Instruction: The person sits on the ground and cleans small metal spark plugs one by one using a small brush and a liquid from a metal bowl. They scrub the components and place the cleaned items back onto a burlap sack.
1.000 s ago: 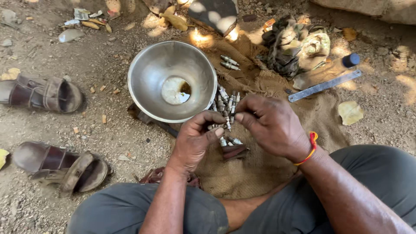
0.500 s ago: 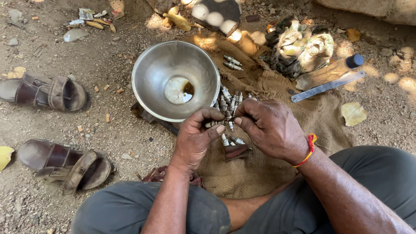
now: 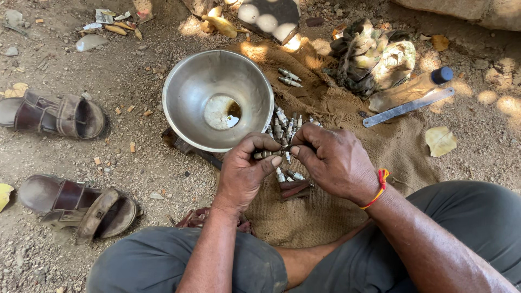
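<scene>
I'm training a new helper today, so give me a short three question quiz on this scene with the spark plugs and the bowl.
1. True or false: the metal bowl holds a heap of spark plugs.
2. What do the left hand and right hand hold between them?
3. The pile of spark plugs lies on: A) bare dirt, B) burlap cloth, C) a sandal.

Key:
1. False; only a little liquid at the bottom.
2. One spark plug, held at the fingertips.
3. B.
</scene>
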